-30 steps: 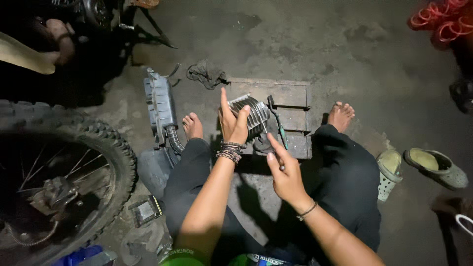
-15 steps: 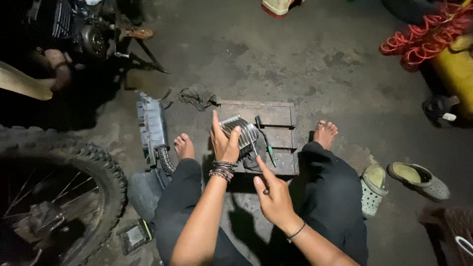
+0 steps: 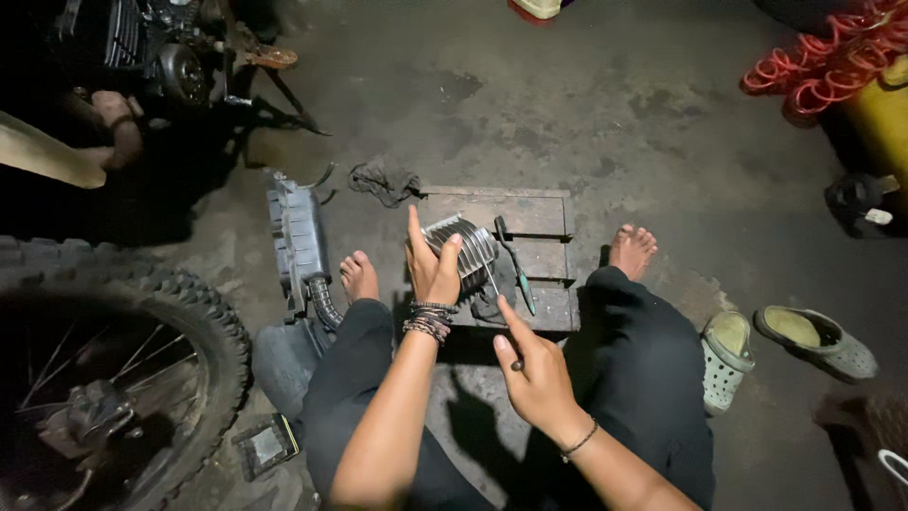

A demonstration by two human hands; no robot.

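A finned metal engine cylinder [image 3: 470,250] rests on a low wooden block [image 3: 534,216] between my bare feet. My left hand [image 3: 430,268] grips the cylinder's near side, fingers curled over its fins, beaded bracelets at the wrist. My right hand [image 3: 535,369] hovers nearer to me, below the block, fingers spread and forefinger pointing toward the cylinder; it holds nothing that I can see. A slim green-handled tool [image 3: 515,267] lies on the block just right of the cylinder.
A knobby motorcycle wheel [image 3: 113,369] fills the lower left. A grey plastic housing with a hose [image 3: 295,242] and a dark rag [image 3: 383,181] lie left of the block. Sandals [image 3: 785,343] sit at right. Red coiled hose [image 3: 813,57] is far right. Another person's hand [image 3: 118,128] works at an engine, upper left.
My view has drifted a little, so things sit lower and to the right in the frame. My left hand stays on the cylinder. My right hand has pulled back toward me, away from the block.
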